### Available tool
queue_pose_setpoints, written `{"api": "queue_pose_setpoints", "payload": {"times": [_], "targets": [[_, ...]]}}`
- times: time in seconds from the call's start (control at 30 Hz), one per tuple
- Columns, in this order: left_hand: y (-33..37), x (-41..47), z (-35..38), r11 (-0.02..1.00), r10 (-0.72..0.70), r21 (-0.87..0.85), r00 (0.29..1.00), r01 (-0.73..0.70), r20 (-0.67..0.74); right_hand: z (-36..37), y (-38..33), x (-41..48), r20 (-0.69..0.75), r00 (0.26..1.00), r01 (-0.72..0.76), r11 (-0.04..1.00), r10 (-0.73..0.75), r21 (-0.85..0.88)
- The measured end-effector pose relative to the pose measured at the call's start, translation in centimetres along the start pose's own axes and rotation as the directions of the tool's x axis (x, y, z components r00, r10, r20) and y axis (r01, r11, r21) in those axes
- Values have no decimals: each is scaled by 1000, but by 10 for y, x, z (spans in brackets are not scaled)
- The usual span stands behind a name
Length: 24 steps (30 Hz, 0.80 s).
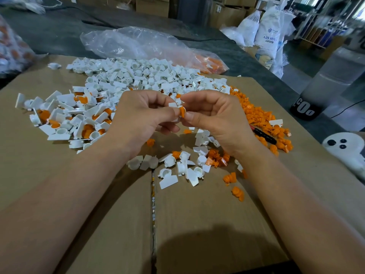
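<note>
Above the desk [59,194], the left hand [142,115] pinches a white housing [172,104]. The right hand [215,117] pinches an orange insert [182,111] against it, apparently unseated. Assembled units [79,119] lie left; a large white heap [142,76] and orange heap [260,117] remain.

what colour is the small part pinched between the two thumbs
Orange; the part shows best in the head view, pressed against a white piece.

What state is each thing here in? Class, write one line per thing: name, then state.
left hand, pinching the white part
right hand, pinching the orange part
white part, held up, touching the orange part
orange part, held up above the box
cardboard box, flaps shut
plastic bag, lying slack and crumpled
</note>
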<state>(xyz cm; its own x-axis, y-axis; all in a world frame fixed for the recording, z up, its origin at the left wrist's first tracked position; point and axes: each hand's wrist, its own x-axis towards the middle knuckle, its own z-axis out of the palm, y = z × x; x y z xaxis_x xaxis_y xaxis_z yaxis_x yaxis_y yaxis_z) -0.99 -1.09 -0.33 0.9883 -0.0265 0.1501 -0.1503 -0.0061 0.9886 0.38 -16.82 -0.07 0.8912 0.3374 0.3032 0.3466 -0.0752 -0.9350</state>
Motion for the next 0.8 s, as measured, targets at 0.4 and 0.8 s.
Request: {"api": "queue_pose_setpoints", "payload": {"times": [0.4,0.8], "targets": [[0,-1,-2,997,-79,-21,997,80,14,4,3,-1,20,996,86,991,-84,-100],[-1,-1,-1,995,-99,-4,995,99,11,4,4,-2,-22,994,101,981,-106,-166]]}}
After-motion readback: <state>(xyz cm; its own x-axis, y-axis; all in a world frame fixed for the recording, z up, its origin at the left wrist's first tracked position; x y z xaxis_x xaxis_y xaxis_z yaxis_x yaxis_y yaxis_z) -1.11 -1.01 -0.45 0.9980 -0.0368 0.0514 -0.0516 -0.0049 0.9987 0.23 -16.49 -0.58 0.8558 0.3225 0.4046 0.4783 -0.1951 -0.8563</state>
